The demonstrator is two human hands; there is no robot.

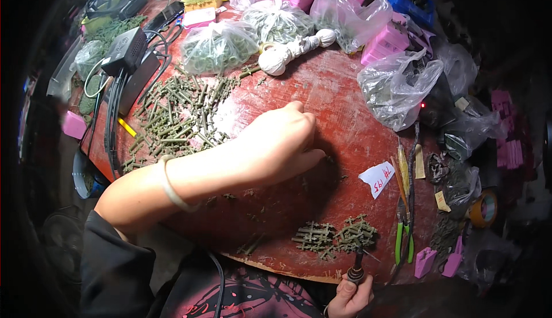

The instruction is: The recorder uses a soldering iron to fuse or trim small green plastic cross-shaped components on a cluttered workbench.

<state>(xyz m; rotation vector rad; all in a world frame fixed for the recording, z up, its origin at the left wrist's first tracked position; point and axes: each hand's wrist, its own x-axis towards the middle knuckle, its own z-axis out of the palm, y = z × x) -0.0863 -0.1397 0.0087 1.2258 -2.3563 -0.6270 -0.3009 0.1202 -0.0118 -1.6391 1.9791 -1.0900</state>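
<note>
My left hand [282, 143] reaches across the red tabletop from the left, a pale bangle on its wrist. Its fingers are curled in and face away, so whatever they hold is hidden. At the near edge, my right hand [352, 296] grips a black pen-like tool [357, 265] with a thin tip. That tip points into a small group of green branched stick pieces [355, 234]. Beside them lies a row of similar green pieces [313, 236]. Left of my left hand spreads a large loose pile of small green sticks [178, 114].
Clear bags of green pieces [220, 48] and a white wrapped bundle [287, 54] lie at the back. Green-handled pliers [399, 240], a white paper slip [376, 179] and orange tape [484, 209] are on the right. A black box with cables [123, 51] stands left.
</note>
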